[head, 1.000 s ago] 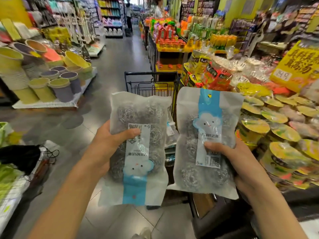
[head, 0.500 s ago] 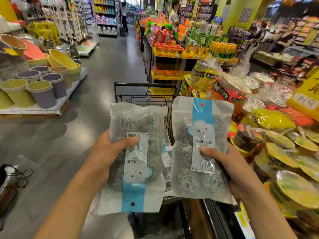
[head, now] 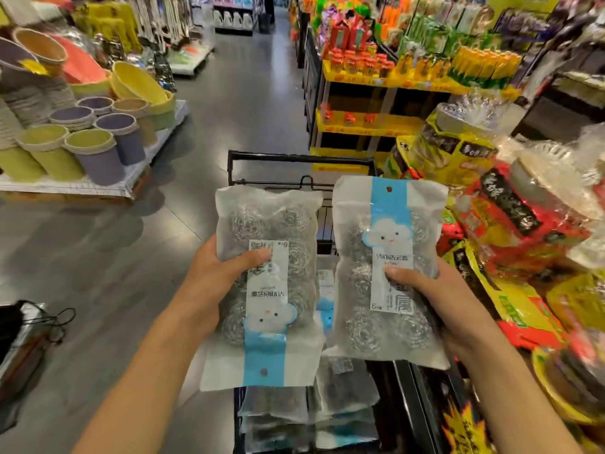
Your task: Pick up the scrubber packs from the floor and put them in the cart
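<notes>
Above the black wire shopping cart (head: pixel 301 158), shop aisle: two scrubber packs held up side by side, one per hand.

Left hand (head: pixel 212 276) grips the clear plastic pack of steel-wool scrubbers with its blue strip at the bottom (head: pixel 266 283), thumb across the front label, fingers hidden behind. Right hand (head: pixel 435 303) grips the matching clear pack with its blue strip at the top (head: pixel 389 273), thumb on the label, palm behind the right edge. Packs nearly touching, both upright, front faces to camera. More scrubber packs (head: pixel 343 394) lie stacked inside the cart directly below. Yellow and purple plastic bins (head: pixel 82 142) stand at left; bagged snacks (head: pixel 510 224) crowd the right.
</notes>
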Motion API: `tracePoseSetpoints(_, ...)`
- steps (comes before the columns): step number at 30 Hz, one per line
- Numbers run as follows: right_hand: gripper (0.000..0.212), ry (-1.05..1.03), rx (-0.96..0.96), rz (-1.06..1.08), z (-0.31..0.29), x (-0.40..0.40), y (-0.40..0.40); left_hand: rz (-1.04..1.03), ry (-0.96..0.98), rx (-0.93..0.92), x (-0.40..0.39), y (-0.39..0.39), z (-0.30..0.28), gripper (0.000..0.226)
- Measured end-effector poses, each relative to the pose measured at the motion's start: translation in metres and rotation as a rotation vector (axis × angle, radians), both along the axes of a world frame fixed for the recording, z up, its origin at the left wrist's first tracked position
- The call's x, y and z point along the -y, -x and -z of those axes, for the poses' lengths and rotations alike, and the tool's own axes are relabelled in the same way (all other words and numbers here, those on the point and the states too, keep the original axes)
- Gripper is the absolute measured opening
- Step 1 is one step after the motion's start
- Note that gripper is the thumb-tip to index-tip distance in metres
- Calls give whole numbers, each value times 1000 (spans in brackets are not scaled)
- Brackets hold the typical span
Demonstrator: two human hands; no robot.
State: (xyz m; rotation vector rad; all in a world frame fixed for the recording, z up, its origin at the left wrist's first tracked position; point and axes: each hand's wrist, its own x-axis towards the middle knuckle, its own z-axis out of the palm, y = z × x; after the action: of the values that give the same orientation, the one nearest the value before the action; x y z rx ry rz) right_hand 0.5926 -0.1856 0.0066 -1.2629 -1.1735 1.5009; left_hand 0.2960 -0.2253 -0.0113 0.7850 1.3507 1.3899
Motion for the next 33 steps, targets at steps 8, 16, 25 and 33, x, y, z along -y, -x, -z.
tracePoseSetpoints(8,45,103,24,-29,44,-114,16,-44,130,37,-92,3,34,43)
tracePoseSetpoints(16,55,181,52,11,129,-198,19,-24,214,51,-176,12,105,39)
tracePoseSetpoints(25,52,267,168,-50,257,-250,26,5,307,94,-234,9,229,41)
tracePoseSetpoints(33,61,285,234,-44,358,-290,34,-16,373,40,-274,22,336,63)
